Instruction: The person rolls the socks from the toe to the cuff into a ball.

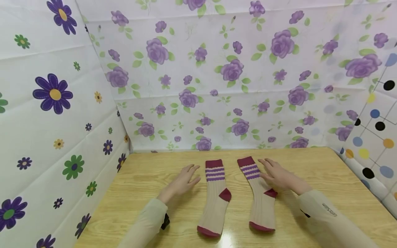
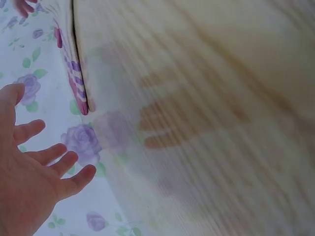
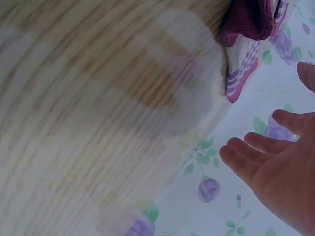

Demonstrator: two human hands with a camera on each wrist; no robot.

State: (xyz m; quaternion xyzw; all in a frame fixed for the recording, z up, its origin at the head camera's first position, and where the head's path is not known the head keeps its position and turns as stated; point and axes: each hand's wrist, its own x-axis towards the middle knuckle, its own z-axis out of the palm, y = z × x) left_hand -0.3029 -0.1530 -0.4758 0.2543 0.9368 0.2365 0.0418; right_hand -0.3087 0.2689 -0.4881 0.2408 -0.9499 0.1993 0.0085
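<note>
Two beige socks with maroon cuffs, heels and toes and purple stripes lie flat side by side, toes towards me. Left of the left sock (image 1: pixel 214 203) hovers my left hand (image 1: pixel 182 182), fingers spread and holding nothing. My right hand (image 1: pixel 279 175) is just right of the right sock (image 1: pixel 260 206), above its striped and heel part; whether it touches the fabric I cannot tell. In the left wrist view, the left hand (image 2: pixel 29 182) is apart from a sock edge (image 2: pixel 76 73). The right wrist view has the right hand (image 3: pixel 285 172) with loose fingers, a sock (image 3: pixel 241 69) beyond.
The socks lie on a wood-grain table (image 1: pixel 149 172) whose glossy top mirrors the hands. A purple-rose cloth (image 1: pixel 211 113) hangs along its back edge. Flowered cloth (image 1: pixel 46 131) stands at the left and dotted cloth (image 1: pixel 372 137) at the right.
</note>
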